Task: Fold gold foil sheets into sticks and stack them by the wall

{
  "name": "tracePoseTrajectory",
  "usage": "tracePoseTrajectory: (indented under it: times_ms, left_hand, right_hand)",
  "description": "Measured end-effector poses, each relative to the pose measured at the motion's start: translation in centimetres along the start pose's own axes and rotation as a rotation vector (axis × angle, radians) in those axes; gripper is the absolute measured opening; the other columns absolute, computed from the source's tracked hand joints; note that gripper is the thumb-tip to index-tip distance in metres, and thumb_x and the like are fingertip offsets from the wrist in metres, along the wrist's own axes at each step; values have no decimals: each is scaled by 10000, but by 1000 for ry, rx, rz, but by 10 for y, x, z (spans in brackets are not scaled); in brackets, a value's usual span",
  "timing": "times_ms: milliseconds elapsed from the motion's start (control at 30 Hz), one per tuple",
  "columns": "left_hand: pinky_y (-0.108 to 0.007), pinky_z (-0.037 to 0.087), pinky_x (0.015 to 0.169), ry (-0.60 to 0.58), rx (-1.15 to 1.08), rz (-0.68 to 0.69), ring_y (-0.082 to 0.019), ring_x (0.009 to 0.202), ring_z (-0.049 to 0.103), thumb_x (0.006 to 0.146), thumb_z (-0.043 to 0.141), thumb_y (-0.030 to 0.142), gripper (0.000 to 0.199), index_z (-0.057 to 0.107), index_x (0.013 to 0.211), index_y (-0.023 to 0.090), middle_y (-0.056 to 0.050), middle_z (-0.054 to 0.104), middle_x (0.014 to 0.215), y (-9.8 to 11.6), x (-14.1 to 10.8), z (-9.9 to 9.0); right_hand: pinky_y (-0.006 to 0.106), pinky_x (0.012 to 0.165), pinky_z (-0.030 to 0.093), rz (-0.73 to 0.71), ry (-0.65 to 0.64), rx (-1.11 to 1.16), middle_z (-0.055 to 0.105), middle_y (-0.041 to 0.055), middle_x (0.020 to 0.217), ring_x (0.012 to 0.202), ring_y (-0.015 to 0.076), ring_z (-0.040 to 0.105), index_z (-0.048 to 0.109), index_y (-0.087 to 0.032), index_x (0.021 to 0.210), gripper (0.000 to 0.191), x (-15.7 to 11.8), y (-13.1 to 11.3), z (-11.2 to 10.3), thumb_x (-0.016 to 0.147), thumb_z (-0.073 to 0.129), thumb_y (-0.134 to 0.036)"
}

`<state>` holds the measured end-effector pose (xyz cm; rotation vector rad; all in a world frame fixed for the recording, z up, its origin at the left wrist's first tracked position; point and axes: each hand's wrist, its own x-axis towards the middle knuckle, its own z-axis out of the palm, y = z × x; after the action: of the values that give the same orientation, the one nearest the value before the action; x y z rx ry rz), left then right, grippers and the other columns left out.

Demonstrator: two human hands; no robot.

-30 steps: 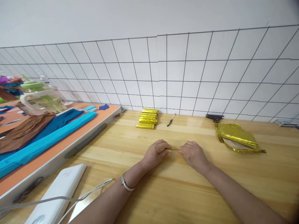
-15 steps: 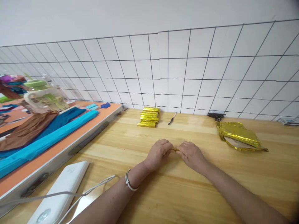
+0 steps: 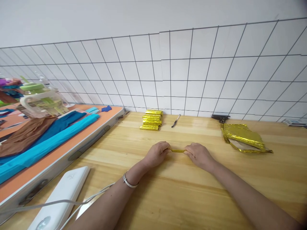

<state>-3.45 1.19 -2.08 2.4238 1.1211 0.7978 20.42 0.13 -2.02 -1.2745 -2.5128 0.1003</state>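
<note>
Between my two hands stretches a narrow folded strip of gold foil (image 3: 177,151), held level just over the wooden table. My left hand (image 3: 157,154) is closed on its left end. The other end is pinched in my right hand (image 3: 199,156). Both sets of fingertips hide the strip's ends. Beyond my hands, near the wall, lies a pleated piece of gold foil (image 3: 151,120) with several ridges. Off to the right rests a flat gold foil packet (image 3: 244,135), with a pale inner layer showing along its front.
A pen (image 3: 176,121) lies by the pleated foil. At the back right is a black clip (image 3: 220,118). On the left, a white device (image 3: 62,195) with a cable sits beside an orange-topped board (image 3: 112,112) carrying blue and brown fabric (image 3: 28,132) and a green-lidded jug (image 3: 35,95).
My hands have moved apart, the left one further left, so more of the gold strip shows between them. The view has shifted slightly.
</note>
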Motion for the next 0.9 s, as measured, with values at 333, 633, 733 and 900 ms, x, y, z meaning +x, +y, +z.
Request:
tracePoseTrajectory:
  times_ms: [333,633,733,900]
  left_hand:
    - [-222,422,714,-14,41,-35,-131,783,565,857,467,189,154,612,907,195,-11,622,836,-16,-1,0]
    - [-216,409,662,-9,78,-41,-135,730,573,846,486,207,126,609,818,196,2,624,758,-15,-1,-3]
    - [-221,417,680,12,79,-47,-138,752,578,852,462,190,142,604,842,195,-5,630,787,-14,0,-3]
    - [-216,434,674,32,64,-54,-130,737,580,840,440,145,182,607,889,196,-6,634,793,-16,-1,-4]
  right_hand:
    - [255,638,392,-5,-12,-5,635,32,751,719,162,564,617,-221,892,251,1,4,-4,919,374,-278]
    - [256,643,420,8,-11,31,677,18,814,747,164,600,629,-264,971,254,-1,10,1,907,384,-277]
    - [280,688,451,-1,14,70,683,38,901,820,179,610,626,-248,1028,279,-1,15,6,902,377,-258]
    - [311,768,481,20,-14,121,673,52,1019,928,185,609,576,-225,1141,321,1,20,7,898,366,-233]
